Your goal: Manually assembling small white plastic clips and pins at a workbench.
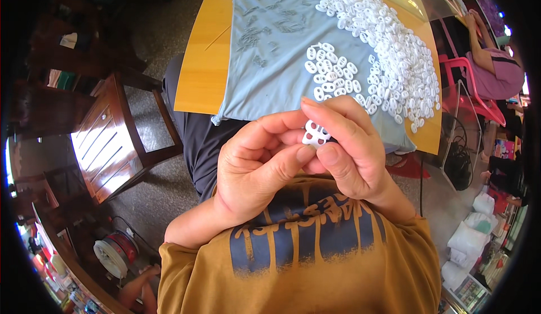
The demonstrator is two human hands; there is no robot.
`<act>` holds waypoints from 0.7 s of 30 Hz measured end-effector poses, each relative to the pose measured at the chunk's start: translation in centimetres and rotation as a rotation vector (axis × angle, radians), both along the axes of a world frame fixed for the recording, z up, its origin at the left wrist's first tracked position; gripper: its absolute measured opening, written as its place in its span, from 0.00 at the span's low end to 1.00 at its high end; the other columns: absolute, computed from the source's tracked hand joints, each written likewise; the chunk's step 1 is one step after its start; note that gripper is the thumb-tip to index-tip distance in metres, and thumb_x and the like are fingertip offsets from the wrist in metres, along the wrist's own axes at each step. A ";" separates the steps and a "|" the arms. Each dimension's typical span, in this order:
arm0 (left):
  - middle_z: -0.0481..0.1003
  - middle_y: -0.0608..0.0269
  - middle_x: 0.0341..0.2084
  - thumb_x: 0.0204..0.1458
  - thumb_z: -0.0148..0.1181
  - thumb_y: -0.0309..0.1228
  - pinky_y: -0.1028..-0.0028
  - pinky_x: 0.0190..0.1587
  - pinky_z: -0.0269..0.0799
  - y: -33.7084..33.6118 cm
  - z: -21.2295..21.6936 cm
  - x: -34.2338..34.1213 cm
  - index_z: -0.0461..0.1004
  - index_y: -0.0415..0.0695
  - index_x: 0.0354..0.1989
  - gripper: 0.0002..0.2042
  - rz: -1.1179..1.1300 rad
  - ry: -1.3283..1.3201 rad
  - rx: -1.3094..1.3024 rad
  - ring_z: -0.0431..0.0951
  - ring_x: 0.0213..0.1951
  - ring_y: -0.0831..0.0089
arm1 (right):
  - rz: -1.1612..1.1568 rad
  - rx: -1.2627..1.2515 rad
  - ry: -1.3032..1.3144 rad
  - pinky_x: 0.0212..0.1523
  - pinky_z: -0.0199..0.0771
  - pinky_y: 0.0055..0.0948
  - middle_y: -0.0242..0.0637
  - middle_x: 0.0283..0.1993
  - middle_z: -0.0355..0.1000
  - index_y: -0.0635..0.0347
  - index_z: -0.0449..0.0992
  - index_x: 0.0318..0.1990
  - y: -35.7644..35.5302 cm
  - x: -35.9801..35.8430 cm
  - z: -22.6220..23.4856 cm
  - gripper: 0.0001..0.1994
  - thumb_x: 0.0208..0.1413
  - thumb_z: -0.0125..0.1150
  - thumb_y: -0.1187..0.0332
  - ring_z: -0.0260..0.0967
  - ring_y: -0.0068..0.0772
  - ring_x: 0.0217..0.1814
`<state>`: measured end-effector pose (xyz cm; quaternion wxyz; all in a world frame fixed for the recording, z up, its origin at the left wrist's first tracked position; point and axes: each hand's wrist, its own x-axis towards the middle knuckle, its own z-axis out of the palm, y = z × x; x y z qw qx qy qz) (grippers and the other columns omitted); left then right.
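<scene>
In front of my chest, my left hand (248, 159) and my right hand (355, 145) come together, fingertips closed around a small white plastic piece with holes (316, 134). Left thumb and fingers pinch it from one side, and right thumb and fingers from the other. A bit of something dark shows beside it at the right fingertips, too small to name. Just beyond the hands, a small cluster of white oval two-holed pieces (332, 69) lies on a blue-grey cloth (276, 77). Thin dark grey bits (256, 38) are scattered over the cloth's far left part.
A large heap of the same white pieces (389, 43) covers the right side of the yellow wooden table (197, 83). A thin stick (217, 38) lies at its left. A wooden chair (115, 139) stands to the left. At the right, a person (496, 69) sits by a pink chair (479, 94).
</scene>
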<state>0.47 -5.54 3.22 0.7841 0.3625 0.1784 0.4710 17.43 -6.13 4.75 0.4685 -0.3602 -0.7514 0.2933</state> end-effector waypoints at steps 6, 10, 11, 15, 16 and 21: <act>0.74 0.53 0.39 0.52 0.52 0.17 0.76 0.44 0.74 -0.2 -0.1 0.1 0.64 0.34 0.50 0.16 0.020 -0.017 0.013 0.76 0.39 0.72 | 0.003 0.011 -0.008 0.38 0.64 0.24 0.38 0.40 0.67 0.69 0.65 0.55 0.0 0.2 -0.1 0.19 0.57 0.51 0.69 0.63 0.30 0.36; 0.73 0.53 0.39 0.52 0.52 0.17 0.76 0.45 0.74 -0.1 -0.1 0.3 0.64 0.34 0.50 0.16 0.033 -0.019 0.030 0.76 0.40 0.72 | -0.040 -0.004 0.014 0.36 0.65 0.25 0.37 0.38 0.68 0.68 0.67 0.52 0.0 0.0 0.3 0.18 0.55 0.54 0.70 0.64 0.30 0.35; 0.73 0.53 0.39 0.52 0.52 0.17 0.76 0.45 0.74 -0.1 -0.2 0.3 0.64 0.34 0.50 0.16 0.033 -0.019 0.030 0.76 0.40 0.72 | -0.041 -0.004 0.014 0.36 0.65 0.25 0.37 0.38 0.68 0.68 0.67 0.52 0.1 -0.1 0.0 0.18 0.55 0.54 0.70 0.64 0.30 0.35; 0.73 0.55 0.38 0.52 0.53 0.17 0.76 0.45 0.74 -0.1 -0.2 0.3 0.63 0.34 0.50 0.16 0.035 -0.023 0.031 0.76 0.39 0.73 | -0.029 0.053 0.116 0.34 0.66 0.26 0.38 0.36 0.69 0.65 0.69 0.45 0.2 -0.1 -0.6 0.14 0.51 0.59 0.70 0.65 0.32 0.34; 0.73 0.56 0.37 0.52 0.53 0.17 0.75 0.45 0.74 -0.1 -0.1 0.4 0.64 0.34 0.49 0.16 0.039 -0.014 0.032 0.76 0.39 0.73 | -0.015 0.045 0.103 0.34 0.66 0.27 0.38 0.35 0.69 0.65 0.69 0.43 0.2 -0.1 -0.5 0.13 0.50 0.60 0.70 0.66 0.33 0.34; 0.73 0.58 0.36 0.52 0.53 0.17 0.76 0.44 0.74 -0.1 -0.3 0.5 0.64 0.34 0.49 0.15 0.077 0.016 0.048 0.75 0.37 0.74 | -0.013 0.054 0.123 0.34 0.66 0.27 0.38 0.35 0.70 0.65 0.69 0.42 0.4 -0.2 -0.6 0.13 0.50 0.61 0.70 0.66 0.34 0.34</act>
